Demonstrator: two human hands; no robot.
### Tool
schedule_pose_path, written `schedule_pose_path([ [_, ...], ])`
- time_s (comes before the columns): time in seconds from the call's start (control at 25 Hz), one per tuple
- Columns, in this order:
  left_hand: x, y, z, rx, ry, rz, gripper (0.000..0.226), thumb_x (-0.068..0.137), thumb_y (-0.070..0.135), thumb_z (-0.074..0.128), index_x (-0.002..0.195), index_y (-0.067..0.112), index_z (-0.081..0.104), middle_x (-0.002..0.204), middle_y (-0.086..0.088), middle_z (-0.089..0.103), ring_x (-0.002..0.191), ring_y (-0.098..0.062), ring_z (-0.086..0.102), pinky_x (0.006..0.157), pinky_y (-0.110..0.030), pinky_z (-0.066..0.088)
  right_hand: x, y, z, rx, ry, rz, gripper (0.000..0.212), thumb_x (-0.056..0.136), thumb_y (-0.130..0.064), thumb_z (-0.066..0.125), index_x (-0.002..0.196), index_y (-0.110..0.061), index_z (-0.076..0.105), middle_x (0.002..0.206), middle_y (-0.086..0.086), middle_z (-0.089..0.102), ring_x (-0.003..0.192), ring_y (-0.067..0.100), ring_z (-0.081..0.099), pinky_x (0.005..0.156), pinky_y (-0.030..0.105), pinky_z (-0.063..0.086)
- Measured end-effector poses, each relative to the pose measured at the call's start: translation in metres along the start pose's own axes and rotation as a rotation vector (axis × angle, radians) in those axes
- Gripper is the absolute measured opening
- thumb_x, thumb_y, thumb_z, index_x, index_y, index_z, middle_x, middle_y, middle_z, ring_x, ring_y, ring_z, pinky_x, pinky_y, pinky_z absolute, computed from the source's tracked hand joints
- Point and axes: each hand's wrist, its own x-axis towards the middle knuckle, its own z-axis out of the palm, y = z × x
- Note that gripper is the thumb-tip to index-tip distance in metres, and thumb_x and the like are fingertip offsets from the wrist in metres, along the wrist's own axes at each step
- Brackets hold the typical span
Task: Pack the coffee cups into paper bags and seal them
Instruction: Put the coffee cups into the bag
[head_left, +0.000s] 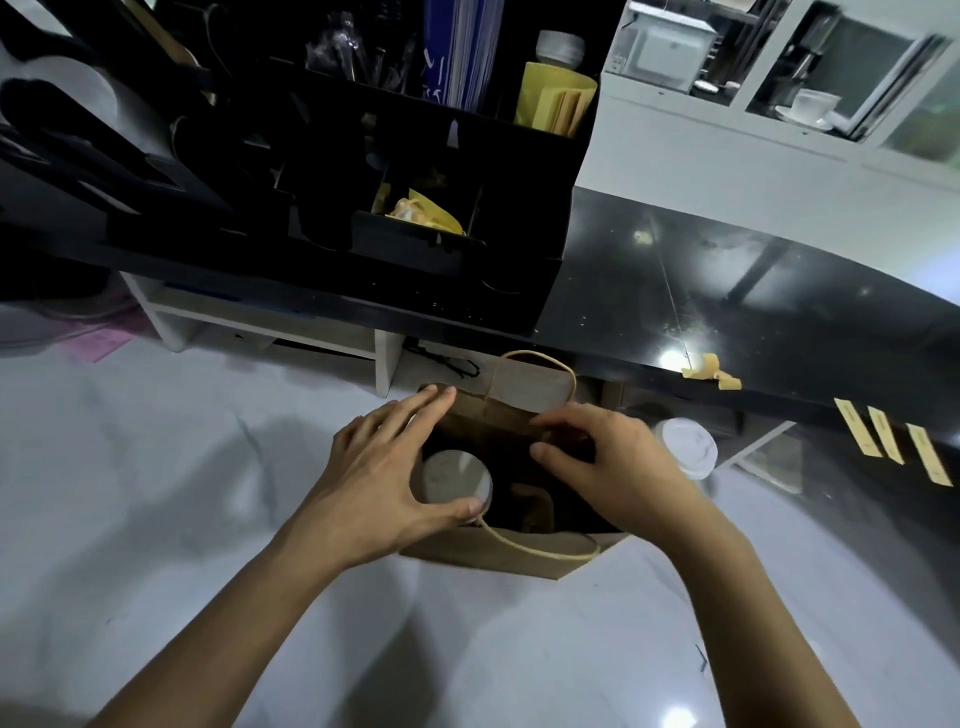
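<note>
A brown paper bag (498, 553) with twine handles stands open on the white worktop. A coffee cup (454, 475) with a white lid sits inside it at the left. My left hand (374, 467) reaches over the bag's left side and holds this cup from above, thumb on the lid's near edge and fingers stretched past its far side. My right hand (608, 457) grips the bag's far right rim, fingers curled over the edge and thumb inside the opening. A second lidded coffee cup (688, 447) stands outside the bag, just right of my right hand.
A raised black counter (727, 291) runs behind the bag, with several yellow tape strips (883, 441) stuck along its front edge. A black organizer (415, 156) with napkins, sleeves and lids stands on it at the left. The white worktop (156, 493) spreads around the bag.
</note>
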Motion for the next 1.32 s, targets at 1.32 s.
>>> schedule_pose_path([
  [1.32, 0.004, 0.001, -0.001, 0.0, 0.011, 0.009, 0.112, 0.064, 0.084, 0.063, 0.152, 0.056, 0.0, 0.156, 0.038, -0.004, 0.15, -0.011, 0.011, 0.12, -0.04, 0.016, 0.019, 0.182, 0.022, -0.074, 0.245, 0.719, 0.094, 0.078, -0.044, 0.085, 0.151, -0.018, 0.034, 0.146, 0.015, 0.037, 0.131, 0.045, 0.044, 0.108, 0.058, 0.042],
])
